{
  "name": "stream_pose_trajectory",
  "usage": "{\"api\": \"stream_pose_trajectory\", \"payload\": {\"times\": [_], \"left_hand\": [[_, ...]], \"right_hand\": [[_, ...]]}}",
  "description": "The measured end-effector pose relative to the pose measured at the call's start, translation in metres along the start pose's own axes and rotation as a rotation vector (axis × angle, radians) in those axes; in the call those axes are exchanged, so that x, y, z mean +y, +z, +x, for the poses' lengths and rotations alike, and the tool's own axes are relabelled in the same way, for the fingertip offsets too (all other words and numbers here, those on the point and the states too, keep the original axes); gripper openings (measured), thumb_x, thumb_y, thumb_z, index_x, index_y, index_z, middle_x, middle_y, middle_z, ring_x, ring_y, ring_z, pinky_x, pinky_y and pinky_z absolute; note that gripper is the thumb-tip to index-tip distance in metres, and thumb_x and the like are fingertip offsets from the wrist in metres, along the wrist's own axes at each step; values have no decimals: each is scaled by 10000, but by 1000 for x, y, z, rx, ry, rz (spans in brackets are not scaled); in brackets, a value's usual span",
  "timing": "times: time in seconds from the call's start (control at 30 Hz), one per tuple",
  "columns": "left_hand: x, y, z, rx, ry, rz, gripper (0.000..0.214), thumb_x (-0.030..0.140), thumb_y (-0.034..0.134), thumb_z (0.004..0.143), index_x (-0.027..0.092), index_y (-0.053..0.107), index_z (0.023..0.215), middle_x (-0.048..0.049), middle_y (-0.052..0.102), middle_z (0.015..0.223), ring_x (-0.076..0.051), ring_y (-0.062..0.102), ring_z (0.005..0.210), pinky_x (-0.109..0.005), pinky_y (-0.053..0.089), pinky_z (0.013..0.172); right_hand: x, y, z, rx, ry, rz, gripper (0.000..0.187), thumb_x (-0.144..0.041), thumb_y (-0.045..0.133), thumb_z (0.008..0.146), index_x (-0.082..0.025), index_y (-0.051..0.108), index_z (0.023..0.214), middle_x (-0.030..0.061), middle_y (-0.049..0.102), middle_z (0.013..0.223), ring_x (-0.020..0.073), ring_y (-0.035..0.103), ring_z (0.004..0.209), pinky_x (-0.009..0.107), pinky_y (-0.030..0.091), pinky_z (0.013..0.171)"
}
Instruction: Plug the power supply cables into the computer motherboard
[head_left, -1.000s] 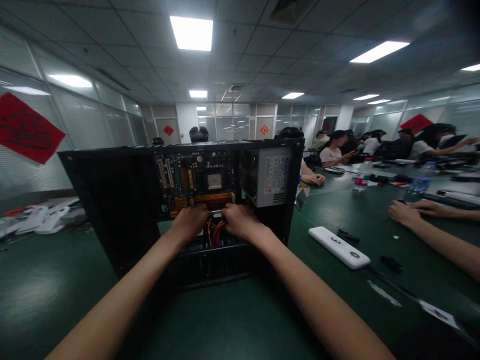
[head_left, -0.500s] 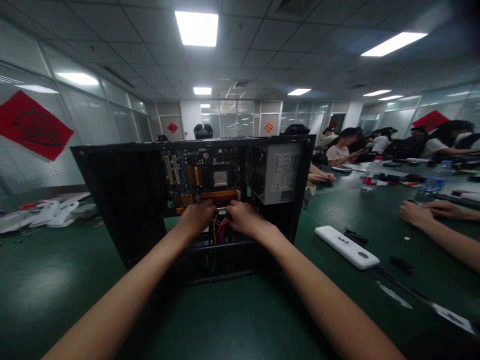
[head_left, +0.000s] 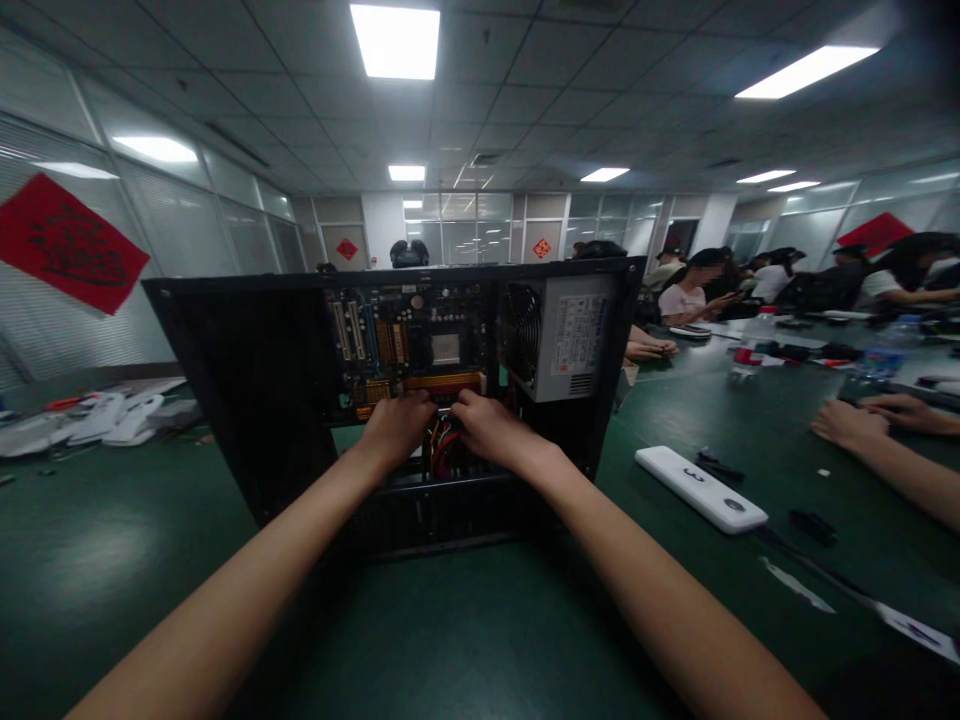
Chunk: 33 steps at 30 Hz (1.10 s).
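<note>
A black computer case [head_left: 247,285] stands on its side edge in front of me, its open side facing me. Inside are a motherboard [head_left: 445,348] and, at the upper right, a grey power supply [head_left: 579,345] with a fan. My left hand [head_left: 397,428] and my right hand [head_left: 487,428] are both inside, close together just below the orange-and-red memory slots [head_left: 442,384]. Both have their fingers curled; what they hold, if anything, is hidden behind them. A bundle of red, yellow and black cables [head_left: 444,445] hangs between and below the hands.
A white power strip [head_left: 701,490] lies on the green table [head_left: 465,630] to the right, with small black parts beside it. Another person's hands [head_left: 862,425] rest at the far right, near plastic bottles [head_left: 754,345]. White parts [head_left: 127,415] are piled at the left.
The camera view has shifted slightly. Both hands stay at nearly the same spot below the memory slots, with only small movements of the fingers.
</note>
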<state>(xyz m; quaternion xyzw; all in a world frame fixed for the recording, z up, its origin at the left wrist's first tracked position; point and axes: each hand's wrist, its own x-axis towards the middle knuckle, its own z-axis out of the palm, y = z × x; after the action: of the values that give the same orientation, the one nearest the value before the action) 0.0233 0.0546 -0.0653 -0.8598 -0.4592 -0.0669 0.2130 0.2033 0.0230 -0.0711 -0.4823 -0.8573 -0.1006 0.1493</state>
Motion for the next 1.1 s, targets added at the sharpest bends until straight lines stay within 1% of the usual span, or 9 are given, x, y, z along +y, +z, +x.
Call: {"api": "stream_pose_trajectory", "payload": {"times": [0.2, 0.33, 0.43, 0.53, 0.63, 0.77, 0.97, 1.03, 1.1], "left_hand": [[1, 0, 0, 16, -16, -23, 274, 203, 444, 967, 164, 695, 1069, -108, 671, 1090, -278, 663, 1030, -338, 531, 721], [1, 1, -1, 19, -18, -48, 262, 195, 449, 966, 163, 689, 1065, -109, 668, 1103, -260, 655, 1053, -329, 536, 761], [-1, 1, -1, 18, -8, -68, 265, 189, 442, 968, 167, 688, 1064, -105, 667, 1108, -248, 649, 1069, -319, 536, 788], [-2, 2, -1, 10, 0, -83, 280, 191, 429, 974, 169, 693, 1064, -109, 667, 1110, -242, 649, 1067, -317, 538, 797], [-2, 2, -1, 2, -5, -95, 297, 186, 420, 972, 166, 700, 1072, -118, 669, 1111, -245, 651, 1055, -329, 544, 801], [-1, 1, -1, 0, -13, -108, 317, 195, 415, 974, 176, 700, 1109, -124, 670, 1130, -255, 649, 1066, -348, 550, 819], [0, 1, -2, 0, -22, -120, 307, 185, 420, 971, 157, 693, 1108, -133, 672, 1144, -264, 651, 1083, -361, 549, 845], [1, 1, -4, 4, -20, -125, 299, 160, 440, 955, 168, 690, 1120, -123, 672, 1150, -261, 647, 1092, -356, 545, 853], [2, -1, -5, 5, -19, -129, 302, 154, 450, 948, 185, 691, 1127, -113, 674, 1141, -263, 648, 1084, -350, 547, 826]], "right_hand": [[2, 3, 2, 8, -21, -19, 223, -141, 470, 959, -132, 635, 1109, 112, 567, 1141, 190, 634, 940, 274, 454, 771], [9, 6, 8, -5, -112, -81, 228, -132, 441, 976, -120, 628, 1107, 122, 557, 1139, 195, 631, 941, 290, 457, 789], [14, 8, 15, -10, -193, -137, 243, -108, 422, 979, -106, 625, 1113, 127, 556, 1136, 205, 627, 981, 299, 461, 826], [16, 10, 20, -35, -208, -181, 266, -112, 401, 991, -99, 617, 1146, 136, 555, 1143, 216, 623, 1019, 307, 467, 850], [15, 11, 21, -58, -199, -216, 275, -111, 402, 990, -104, 600, 1181, 149, 551, 1161, 224, 620, 1044, 315, 475, 863], [11, 11, 21, -49, -150, -240, 287, -127, 377, 996, -104, 588, 1189, 154, 567, 1166, 241, 636, 1022, 324, 492, 852], [9, 10, 22, -58, -51, -225, 279, -121, 371, 987, -102, 606, 1136, 157, 611, 1159, 244, 652, 1023, 309, 503, 843], [9, 9, 22, -74, -15, -213, 279, -115, 381, 981, -99, 618, 1127, 162, 635, 1138, 247, 655, 1035, 308, 502, 849], [9, 9, 22, -84, 16, -195, 271, -122, 400, 978, -101, 628, 1123, 167, 656, 1119, 249, 663, 1032, 311, 502, 851]]}}
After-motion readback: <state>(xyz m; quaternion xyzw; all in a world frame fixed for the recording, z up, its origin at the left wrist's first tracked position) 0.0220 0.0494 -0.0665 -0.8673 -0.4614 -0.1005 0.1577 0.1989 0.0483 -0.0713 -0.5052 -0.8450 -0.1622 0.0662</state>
